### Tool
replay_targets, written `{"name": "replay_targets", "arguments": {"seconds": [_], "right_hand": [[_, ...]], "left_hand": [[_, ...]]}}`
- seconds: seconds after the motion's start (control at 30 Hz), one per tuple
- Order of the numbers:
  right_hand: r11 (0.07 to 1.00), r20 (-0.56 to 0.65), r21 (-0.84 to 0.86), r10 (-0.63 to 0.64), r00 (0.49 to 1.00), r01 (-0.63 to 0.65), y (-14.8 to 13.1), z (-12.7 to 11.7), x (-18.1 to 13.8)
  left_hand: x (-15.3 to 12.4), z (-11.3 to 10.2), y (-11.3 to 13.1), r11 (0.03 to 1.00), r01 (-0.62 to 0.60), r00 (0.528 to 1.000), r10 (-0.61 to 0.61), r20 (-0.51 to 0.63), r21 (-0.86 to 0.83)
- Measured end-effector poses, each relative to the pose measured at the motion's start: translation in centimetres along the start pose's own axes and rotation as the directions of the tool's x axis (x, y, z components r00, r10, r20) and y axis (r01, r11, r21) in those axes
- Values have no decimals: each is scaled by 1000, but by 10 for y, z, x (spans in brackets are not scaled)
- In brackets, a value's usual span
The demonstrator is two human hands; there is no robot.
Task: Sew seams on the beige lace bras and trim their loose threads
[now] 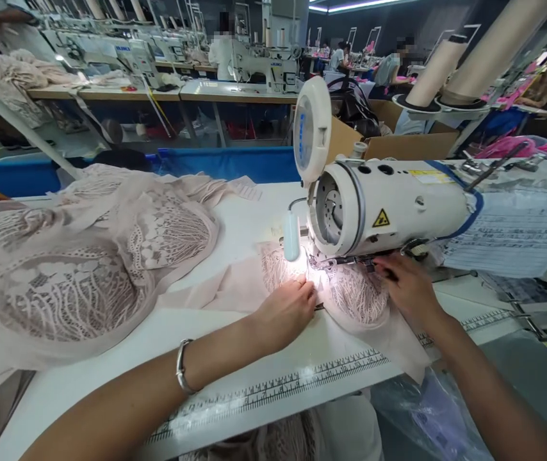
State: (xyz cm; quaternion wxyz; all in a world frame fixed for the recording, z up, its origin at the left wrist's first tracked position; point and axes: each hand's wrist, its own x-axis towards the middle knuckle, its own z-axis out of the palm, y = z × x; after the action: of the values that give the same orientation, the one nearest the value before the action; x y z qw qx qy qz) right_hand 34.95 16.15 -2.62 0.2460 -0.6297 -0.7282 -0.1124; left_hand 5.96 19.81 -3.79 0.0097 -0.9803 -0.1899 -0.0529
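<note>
A pale pink lace bra [357,298] lies under the lit needle area of a white sewing machine [393,205]. My left hand [287,314] presses its closed fingertips on the bra's middle, just in front of the needle. My right hand [412,291] is by the bra's right cup, fingers bent together at the dark metal parts [357,260] below the machine arm; what they grip is hidden. A small light-blue lamp [291,237] hangs left of the needle. The machine's round end cover [312,131] stands swung up.
More lace bras [72,294] are heaped on the table's left. A printed ruler [273,390] runs along the front edge. Written sheets [508,230] hang at the right. Thread cones [437,70] stand behind. A clear plastic bag [437,416] lies below the table edge.
</note>
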Motion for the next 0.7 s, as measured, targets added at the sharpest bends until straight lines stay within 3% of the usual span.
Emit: {"name": "replay_targets", "arguments": {"seconds": [0.07,0.17,0.3,0.5,0.7], "right_hand": [[994,78,-60,-90,993,95,-14,12,4],[977,162,-176,-94,982,122,-26,30,15],[970,247,-199,-92,965,143,-17,42,27],[964,341,-162,-147,929,212,-11,33,18],[926,486,54,-351,800,373,-36,18,16]], "left_hand": [[1,0,4,999,17,1000,-18,2,40],[6,-3,9,997,41,998,-44,39,61],[9,-3,11,993,91,996,-92,5,69],[6,5,7,990,114,993,-111,-38,86],[3,10,-2,993,115,985,-111,-130,26]]}}
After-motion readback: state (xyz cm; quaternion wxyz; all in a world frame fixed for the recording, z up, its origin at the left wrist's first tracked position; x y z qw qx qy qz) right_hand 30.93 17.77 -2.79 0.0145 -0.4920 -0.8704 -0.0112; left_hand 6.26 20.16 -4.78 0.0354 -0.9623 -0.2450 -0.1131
